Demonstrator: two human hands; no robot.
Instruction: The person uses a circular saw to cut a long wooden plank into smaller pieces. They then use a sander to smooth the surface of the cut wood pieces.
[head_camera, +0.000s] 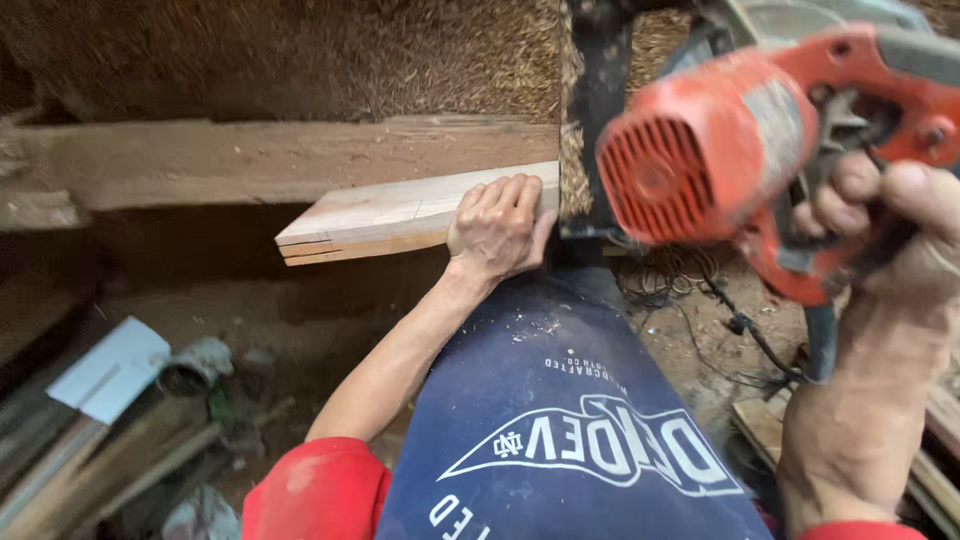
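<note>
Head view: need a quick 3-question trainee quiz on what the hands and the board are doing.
1. True or false: the left hand presses down on the pale wooden board.
2. What does the right hand grip? A) a hammer B) the handle of an orange power saw C) a paintbrush
3. Fill in: the board's free end juts out to the ____ of the picture.

Key
1. True; its fingers lie flat on the board's top, close to the saw.
2. B; the fingers wrap the handle.
3. Left.
</note>
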